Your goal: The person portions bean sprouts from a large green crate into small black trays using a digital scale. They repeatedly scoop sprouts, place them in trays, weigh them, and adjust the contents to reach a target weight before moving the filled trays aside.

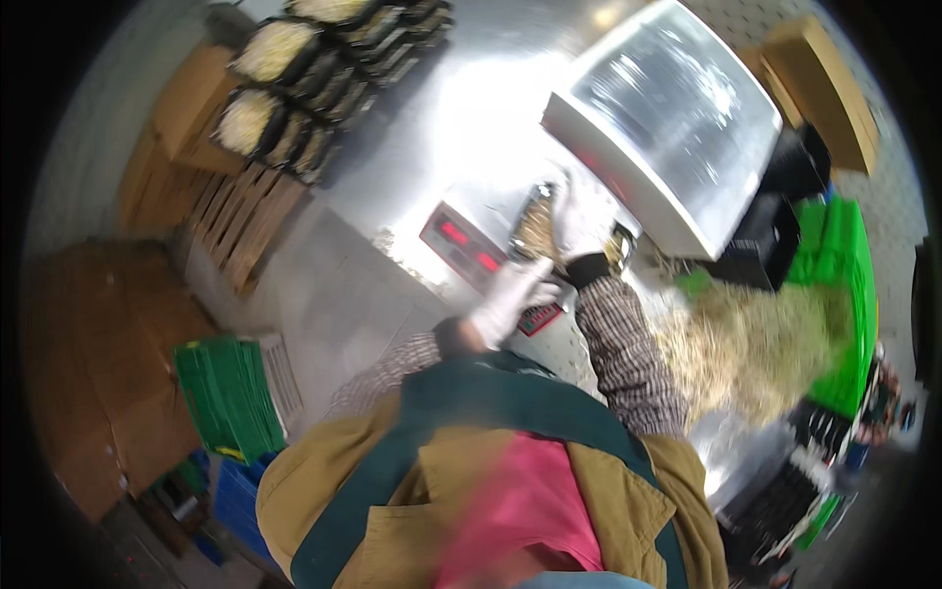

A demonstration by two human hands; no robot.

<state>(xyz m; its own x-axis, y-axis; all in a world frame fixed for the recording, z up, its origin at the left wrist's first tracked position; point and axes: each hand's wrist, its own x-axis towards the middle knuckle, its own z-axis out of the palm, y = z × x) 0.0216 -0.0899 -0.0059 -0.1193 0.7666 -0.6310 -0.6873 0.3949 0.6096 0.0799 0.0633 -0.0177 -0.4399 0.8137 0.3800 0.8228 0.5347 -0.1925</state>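
Observation:
A small black tray (535,224) of thin pale-brown strands, like sprouts or enoki mushrooms, is tilted above the steel table. My right hand (585,214), in a white glove, covers the tray's right side and grips it. At its near edge my left hand (510,297), also gloved, has its fingers closed on the tray; the exact grip is partly hidden. Just left of the tray lies a weighing scale (461,247) with glowing red digits. Its keypad (540,317) shows beneath my left hand. Another shiny tray edge (622,247) peeks out by my right wrist.
A white machine (667,108) with a glossy top stands at the far right. Loose strands (746,344) spill from a green crate (834,304) at right, near black empty trays (760,240). Filled trays (280,54) are stacked far left, beside a pallet (240,221) and cardboard boxes (186,108).

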